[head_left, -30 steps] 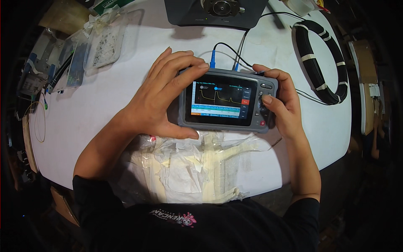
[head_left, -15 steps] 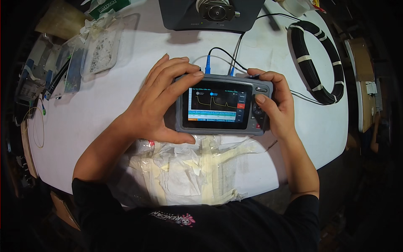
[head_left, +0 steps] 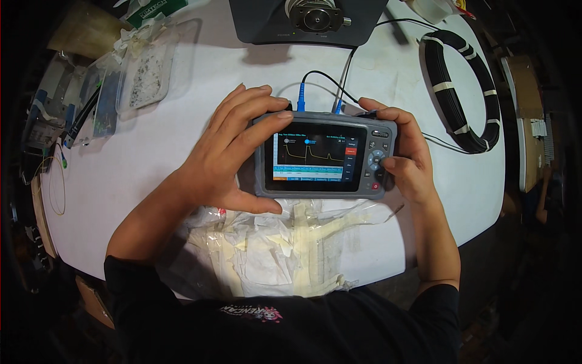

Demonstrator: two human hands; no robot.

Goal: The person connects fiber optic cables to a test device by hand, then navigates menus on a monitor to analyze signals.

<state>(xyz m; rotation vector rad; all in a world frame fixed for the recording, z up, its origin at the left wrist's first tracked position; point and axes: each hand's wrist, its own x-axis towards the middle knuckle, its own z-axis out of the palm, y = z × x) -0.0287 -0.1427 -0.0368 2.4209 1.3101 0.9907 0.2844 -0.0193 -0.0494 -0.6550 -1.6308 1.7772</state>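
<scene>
A grey handheld fibre tester (head_left: 324, 195) lies between my hands at mid-table. Its lit screen (head_left: 312, 156) shows a yellow trace with several peaks, a table below and one red menu button on the side. My left hand (head_left: 221, 151) grips its left end, fingers over the top edge and thumb at the lower edge. My right hand (head_left: 412, 155) holds the right end, with the index finger along the top corner and the thumb by the round keypad (head_left: 376, 159). A blue fibre plug (head_left: 301, 97) and a second blue plug (head_left: 338, 107) stand in the top edge.
A coil of black cable (head_left: 445, 87) lies at the right. Beyond the tester stands a dark device (head_left: 260, 30). Clear plastic trays (head_left: 145, 85) and tools sit at the left. Taped, crumpled wrapping (head_left: 273, 249) covers the near table edge.
My right thumb has moved down and right off the upper part of the keypad. The red highlight in the side menu has gone up one button. My left hand keeps its hold.
</scene>
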